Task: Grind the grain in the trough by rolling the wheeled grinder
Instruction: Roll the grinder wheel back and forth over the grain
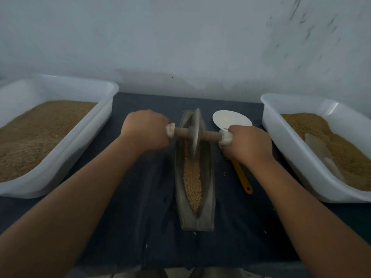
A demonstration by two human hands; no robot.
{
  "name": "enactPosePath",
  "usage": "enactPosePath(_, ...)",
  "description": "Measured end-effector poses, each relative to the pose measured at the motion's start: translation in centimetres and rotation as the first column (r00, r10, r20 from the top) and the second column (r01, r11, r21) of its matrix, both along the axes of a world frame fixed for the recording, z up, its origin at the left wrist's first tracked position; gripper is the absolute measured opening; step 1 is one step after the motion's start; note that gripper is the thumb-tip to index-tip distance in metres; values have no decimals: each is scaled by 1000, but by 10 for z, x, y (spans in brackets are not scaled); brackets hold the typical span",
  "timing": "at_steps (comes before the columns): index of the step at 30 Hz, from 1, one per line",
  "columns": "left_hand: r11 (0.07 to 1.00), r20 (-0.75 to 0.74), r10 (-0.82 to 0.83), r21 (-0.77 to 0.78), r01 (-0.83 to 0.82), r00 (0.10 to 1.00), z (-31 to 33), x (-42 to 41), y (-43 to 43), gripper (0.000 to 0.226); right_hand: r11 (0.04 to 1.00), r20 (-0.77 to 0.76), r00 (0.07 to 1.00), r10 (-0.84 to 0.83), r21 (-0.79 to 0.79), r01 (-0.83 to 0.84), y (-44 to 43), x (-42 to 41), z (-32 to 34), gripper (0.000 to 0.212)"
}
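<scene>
My left hand (146,130) clasps the left handle of the grinder (208,135). Its wheel (195,125) stands upright in the far half of the trough (178,177), on grain (192,181) that lies whole-looking along the near half. My right hand (248,143) clasps the right handle. I judge a rolling stroke is in hand; next I must draw the wheel toward me, pressing evenly.

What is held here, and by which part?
Both grip the grey disc-wheeled grinder by its wooden axle: left hand on the left cloth-wrapped end, right hand on the right.
</scene>
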State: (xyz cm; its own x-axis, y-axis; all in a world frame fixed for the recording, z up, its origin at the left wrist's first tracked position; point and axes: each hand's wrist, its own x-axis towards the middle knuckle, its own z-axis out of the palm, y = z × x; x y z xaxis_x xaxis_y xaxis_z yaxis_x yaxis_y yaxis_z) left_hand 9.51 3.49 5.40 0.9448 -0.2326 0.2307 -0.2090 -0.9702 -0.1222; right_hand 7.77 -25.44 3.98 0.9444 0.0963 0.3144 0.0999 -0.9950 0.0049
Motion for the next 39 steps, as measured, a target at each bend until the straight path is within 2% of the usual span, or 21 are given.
enactPosePath(3, 1000, -2, -10, -20, 10, 1000, 2, 3, -2, 27, 1000, -32, 999, 10, 28, -9, 1, 7, 6, 42)
enactPosePath(6, 999, -3, -32, 6, 32, 999, -3, -34, 4, 26, 997, -208, 975, 74, 22, -71, -7, -19, 18, 34)
enactPosePath(7, 999, 7, -45, 24, 45, 999, -8, -51, 8, 27, 993, -282, 952, 115, 36, -109, -11, -34, 22, 28)
enactPosePath(9, 995, 64, -93, 41, 90, 994, -15, -83, 17, 32, 978, -409, 889, 207, 108, -178, -16, -66, 33, 33)
enactPosePath(12, 984, 150, -162, 92, 149, 975, -16, -100, 23, 37, 963, -528, 808, 262, 201, -181, -20, -78, 40, 36)
enactPosePath(14, 986, 141, -143, 109, 128, 980, -14, -85, 19, 35, 976, -481, 851, 212, 149, -158, -18, -67, 31, 30)
enactPosePath(15, 991, 115, -116, 80, 107, 987, -15, -72, 16, 31, 988, -387, 910, 152, 86, -128, -16, -57, 24, 24)
enactPosePath(17, 1000, 62, -28, 6, 28, 998, -17, -38, 9, 25, 998, -120, 991, 53, -32, -57, -7, -32, 13, 29)
enactPosePath(19, 998, 41, 31, -51, -29, 999, -16, -11, 4, 26, 998, 32, 999, 33, -48, -31, 2, -10, 11, 37)
enactPosePath(20, 997, 40, 46, -69, -43, 998, -16, -3, 2, 26, 999, 29, 999, 29, -35, -28, 5, -1, 12, 38)
enactPosePath(25, 994, 64, 20, -106, -14, 998, -24, -28, 9, 30, 994, -108, 992, 70, -72, -78, -1, -9, 24, 33)
enactPosePath(27, 994, 74, -6, -109, 14, 997, -28, -59, 14, 35, 987, -228, 965, 130, -62, -147, -10, -32, 29, 26)
enactPosePath(31, 996, 118, -77, -35, 82, 990, -24, -101, 20, 40, 970, -528, 813, 245, 142, -199, -15, -66, 49, 35)
enactPosePath(33, 995, 134, -100, 11, 99, 986, -21, -100, 20, 39, 970, -569, 787, 239, 172, -170, -17, -64, 44, 38)
enactPosePath(35, 997, 77, -76, 8, 76, 994, -18, -84, 16, 30, 982, -434, 882, 183, 114, -148, -17, -53, 30, 37)
enactPosePath(37, 999, 2, -18, -42, 18, 1000, -15, -58, 10, 23, 993, -164, 980, 112, -5, -114, -13, -33, 14, 33)
enactPosePath(39, 997, -41, 25, -76, -28, 999, -9, -33, 6, 19, 995, 29, 996, 87, -57, -86, -6, -15, 6, 37)
